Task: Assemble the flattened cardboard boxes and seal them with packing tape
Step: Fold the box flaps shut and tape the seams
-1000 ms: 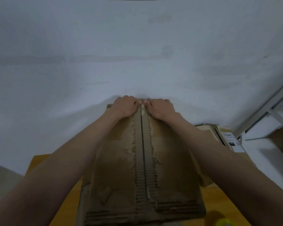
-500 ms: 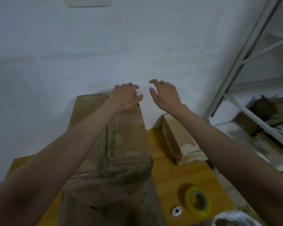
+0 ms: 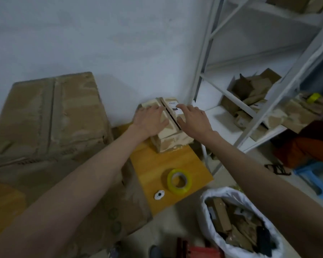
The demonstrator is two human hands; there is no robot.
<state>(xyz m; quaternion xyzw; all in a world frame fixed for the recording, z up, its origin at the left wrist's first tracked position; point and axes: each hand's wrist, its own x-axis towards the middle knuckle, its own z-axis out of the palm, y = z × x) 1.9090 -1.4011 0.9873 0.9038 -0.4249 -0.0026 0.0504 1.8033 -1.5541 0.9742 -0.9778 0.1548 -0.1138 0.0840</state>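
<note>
Small tan cardboard box [image 3: 171,127] at far end of yellow wooden table [image 3: 162,164], against wall. Left hand [image 3: 151,121] lies flat on left flap, fingers straight. Right hand [image 3: 193,121] spread over right flap, contact unclear. Likely holding seam shut for taping. Yellow-green tape roll [image 3: 179,180] near, within reach. Large brown carton [image 3: 47,123] parked left.

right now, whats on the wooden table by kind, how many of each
cardboard boxes: 2, large box and small box
yellow tape rolls: 1
small white gadgets: 1
hands on the small box: 2, left hand, right hand
total: 6
</note>
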